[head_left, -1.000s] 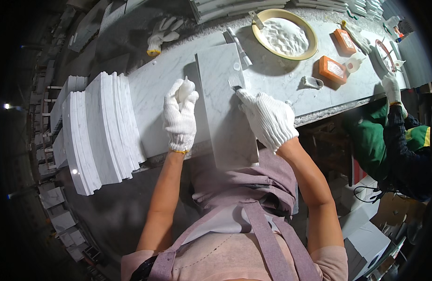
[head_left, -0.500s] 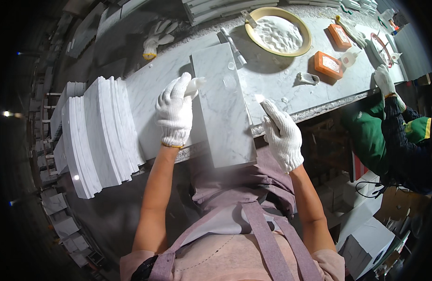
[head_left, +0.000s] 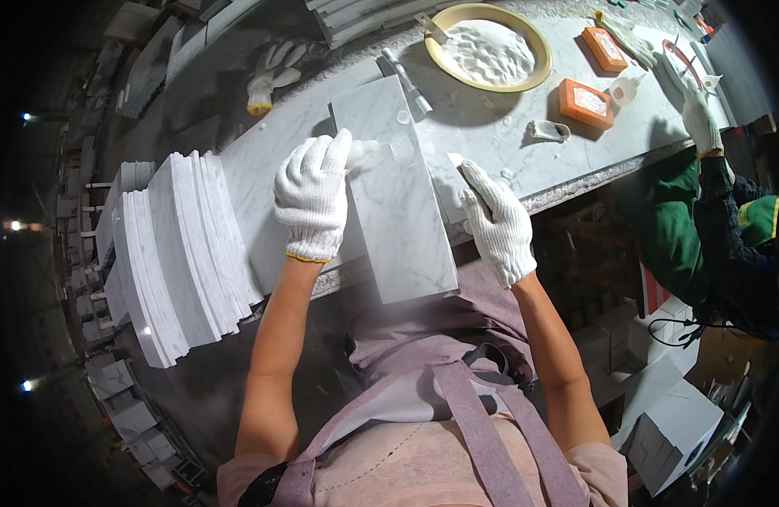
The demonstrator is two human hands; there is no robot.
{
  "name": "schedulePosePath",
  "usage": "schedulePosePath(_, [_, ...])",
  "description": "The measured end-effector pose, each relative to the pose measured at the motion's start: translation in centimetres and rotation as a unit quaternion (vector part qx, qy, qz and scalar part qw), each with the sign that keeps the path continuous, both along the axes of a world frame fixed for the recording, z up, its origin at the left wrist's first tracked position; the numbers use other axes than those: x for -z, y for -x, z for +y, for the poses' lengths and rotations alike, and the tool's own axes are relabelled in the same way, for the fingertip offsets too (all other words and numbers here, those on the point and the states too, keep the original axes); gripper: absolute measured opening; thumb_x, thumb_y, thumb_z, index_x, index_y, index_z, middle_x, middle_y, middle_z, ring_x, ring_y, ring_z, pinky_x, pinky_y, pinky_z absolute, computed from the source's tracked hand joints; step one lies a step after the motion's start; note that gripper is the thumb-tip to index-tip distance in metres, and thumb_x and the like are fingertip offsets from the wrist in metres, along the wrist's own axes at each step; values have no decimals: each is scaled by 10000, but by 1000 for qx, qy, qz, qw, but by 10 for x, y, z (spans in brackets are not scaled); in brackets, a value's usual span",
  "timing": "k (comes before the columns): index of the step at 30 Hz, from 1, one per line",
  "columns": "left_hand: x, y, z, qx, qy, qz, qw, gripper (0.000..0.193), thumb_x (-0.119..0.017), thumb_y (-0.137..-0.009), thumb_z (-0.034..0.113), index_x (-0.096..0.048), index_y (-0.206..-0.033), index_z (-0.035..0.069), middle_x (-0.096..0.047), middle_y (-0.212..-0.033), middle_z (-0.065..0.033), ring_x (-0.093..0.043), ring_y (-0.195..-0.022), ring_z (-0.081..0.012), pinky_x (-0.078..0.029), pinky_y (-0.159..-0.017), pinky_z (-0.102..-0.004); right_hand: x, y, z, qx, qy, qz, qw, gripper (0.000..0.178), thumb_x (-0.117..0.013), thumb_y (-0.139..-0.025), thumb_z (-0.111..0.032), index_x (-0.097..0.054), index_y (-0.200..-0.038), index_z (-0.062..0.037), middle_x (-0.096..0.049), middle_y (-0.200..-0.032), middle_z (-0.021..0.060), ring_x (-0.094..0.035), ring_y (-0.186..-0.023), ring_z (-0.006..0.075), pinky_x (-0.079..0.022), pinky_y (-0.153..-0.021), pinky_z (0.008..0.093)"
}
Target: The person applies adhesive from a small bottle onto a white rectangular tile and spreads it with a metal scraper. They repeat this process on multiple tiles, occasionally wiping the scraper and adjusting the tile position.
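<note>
A white marble tile [head_left: 396, 190] is laid lengthwise at the centre of the frame, its near end jutting over the edge of the marble workbench [head_left: 508, 144]. The left hand [head_left: 312, 196], in a white knit glove, is pressed flat on the tile's left edge with fingers spread, a small white pad [head_left: 364, 154] seen at its fingertips. The right hand [head_left: 495, 221], gloved too, is held just beside the tile's right edge, fingers loosely extended and holding nothing. A stack of tiles [head_left: 174, 249] is stood at the left. A yellow bowl [head_left: 489, 47] is placed at the top, and another person's gloved hand [head_left: 700, 118] is seen upper right.
</note>
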State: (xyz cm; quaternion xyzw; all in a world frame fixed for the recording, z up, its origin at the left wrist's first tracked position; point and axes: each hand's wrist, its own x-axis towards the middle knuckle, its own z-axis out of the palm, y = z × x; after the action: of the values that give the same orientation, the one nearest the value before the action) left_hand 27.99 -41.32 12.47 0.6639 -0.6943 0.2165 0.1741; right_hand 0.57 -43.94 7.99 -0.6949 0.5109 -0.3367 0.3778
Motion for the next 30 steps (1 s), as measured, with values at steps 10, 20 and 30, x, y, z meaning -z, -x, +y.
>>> schedulePosePath(10, [-6,6,-6,16,0,-28,999,588,-771,-752,60,-688,-1315,208,-685,-1186,-28,-646,-1140,-264,-512,-970,-444,-11,0,-1,1,-76,17,997,433,-663,-971,-73,-649,-1403,-68,-737,-1200,142,-708,-1000,220,-546,-904,315])
schedulePosePath(20, [-6,8,-7,6,-9,-60,998,537,-749,-788,66,-695,-1304,202,-667,-1195,-28,-630,-1160,-266,-494,-991,-443,-14,0,-1,-4,-29,15,999,425,-671,-973,-95,-655,-1397,-73,-741,-1193,136,-707,-1005,226,-541,-913,315])
schedulePosePath(30, [-10,11,-9,10,-6,-72,997,465,-657,-826,103,-705,-1281,187,-660,-1143,-14,-607,-1161,-257,-478,-1013,-422,-11,-1,-2,-6,-21,16,1000,426,-672,-971,-96,-655,-1396,-72,-736,-1215,141,-709,-1016,238,-543,-922,326])
